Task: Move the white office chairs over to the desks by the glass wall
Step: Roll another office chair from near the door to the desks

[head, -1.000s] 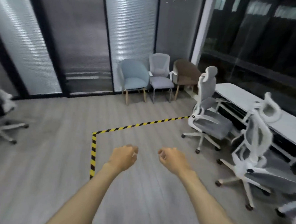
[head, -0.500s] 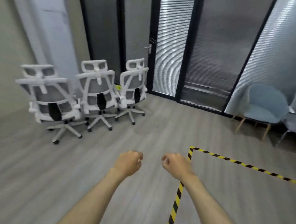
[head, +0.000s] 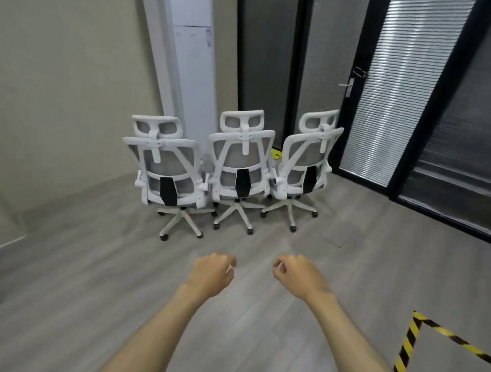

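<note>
Rolling on castors, the middle office chair (head: 241, 168) beside the air conditioner (head: 191, 57) should push lightly by its stiff backrest frame; left hand (head: 210, 275) and right hand (head: 299, 274) hover loosely curled, empty.

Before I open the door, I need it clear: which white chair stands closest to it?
The rightmost chair, angled, directly before the glass door.
</note>
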Demonstrator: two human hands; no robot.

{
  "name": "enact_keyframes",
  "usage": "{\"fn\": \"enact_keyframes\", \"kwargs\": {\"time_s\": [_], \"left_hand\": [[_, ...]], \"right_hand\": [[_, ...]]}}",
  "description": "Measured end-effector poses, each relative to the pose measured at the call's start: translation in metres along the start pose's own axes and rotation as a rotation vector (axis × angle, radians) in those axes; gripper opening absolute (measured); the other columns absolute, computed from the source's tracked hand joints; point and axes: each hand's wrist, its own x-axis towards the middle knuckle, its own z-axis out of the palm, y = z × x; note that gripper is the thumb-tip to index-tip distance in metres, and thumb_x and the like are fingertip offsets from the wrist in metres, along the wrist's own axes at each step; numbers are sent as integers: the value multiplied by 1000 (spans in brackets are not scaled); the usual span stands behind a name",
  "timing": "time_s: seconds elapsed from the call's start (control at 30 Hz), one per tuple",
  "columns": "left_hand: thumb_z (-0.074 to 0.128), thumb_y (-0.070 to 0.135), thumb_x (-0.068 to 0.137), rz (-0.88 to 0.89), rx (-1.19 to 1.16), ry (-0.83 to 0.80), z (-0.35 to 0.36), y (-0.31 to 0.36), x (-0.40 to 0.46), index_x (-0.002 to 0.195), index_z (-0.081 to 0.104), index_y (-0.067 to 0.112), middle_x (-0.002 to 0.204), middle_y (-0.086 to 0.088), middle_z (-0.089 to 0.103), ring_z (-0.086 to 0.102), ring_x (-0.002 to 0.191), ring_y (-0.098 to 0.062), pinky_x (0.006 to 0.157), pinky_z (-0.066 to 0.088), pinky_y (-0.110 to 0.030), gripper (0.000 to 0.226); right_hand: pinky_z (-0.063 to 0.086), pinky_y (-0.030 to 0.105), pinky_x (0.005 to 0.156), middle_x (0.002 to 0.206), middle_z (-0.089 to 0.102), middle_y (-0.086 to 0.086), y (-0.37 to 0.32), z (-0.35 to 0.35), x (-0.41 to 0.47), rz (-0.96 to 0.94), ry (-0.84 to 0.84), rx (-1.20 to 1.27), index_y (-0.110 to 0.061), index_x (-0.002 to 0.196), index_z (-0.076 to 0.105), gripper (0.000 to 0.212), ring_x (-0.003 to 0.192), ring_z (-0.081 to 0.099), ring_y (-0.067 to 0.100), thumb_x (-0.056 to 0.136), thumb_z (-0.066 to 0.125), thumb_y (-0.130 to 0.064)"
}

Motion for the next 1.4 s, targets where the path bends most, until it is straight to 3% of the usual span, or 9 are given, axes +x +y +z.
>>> {"fn": "enact_keyframes", "kwargs": {"time_s": [0.4,0.67,0.87,1.1,1.4], "left_hand": [[49,31,98,-212,25,102,-64,-122,187,121,60,28,119,7,66,62,111,-24,85,49,-37,26],[49,32,97,-350,22,182,-83,-275,301,114,61,27,110,6,68,65,101,-28,78,53,-40,22],[47,29,97,-380,-56,250,-101,-388,412,113,62,25,110,4,66,64,98,-24,69,42,-34,22],[51,25,93,-401,-107,304,-138,-486,513,111,61,24,108,4,63,61,102,-22,73,52,-40,20],[60,23,93,-384,-21,392,-188,-621,642,135,53,20,127,-1,55,52,117,-27,88,49,-42,43]], "right_hand": [[52,34,86,106,74,-7,-60,-21,270,-214,-107,-17,-27,107,69,20,102,67,24,94,55,-31],[52,36,84,105,73,-7,-161,7,456,-345,-132,-19,-32,104,68,18,101,66,25,95,52,-34],[54,36,82,99,73,-8,-231,27,594,-376,-134,-27,-30,97,67,16,95,67,23,93,52,-33],[56,37,80,101,75,-5,-295,23,732,-439,-93,24,-25,104,69,20,94,68,21,96,52,-31],[53,38,90,110,67,-9,-376,40,935,-589,21,207,-25,112,68,20,104,59,13,95,58,-24]]}}
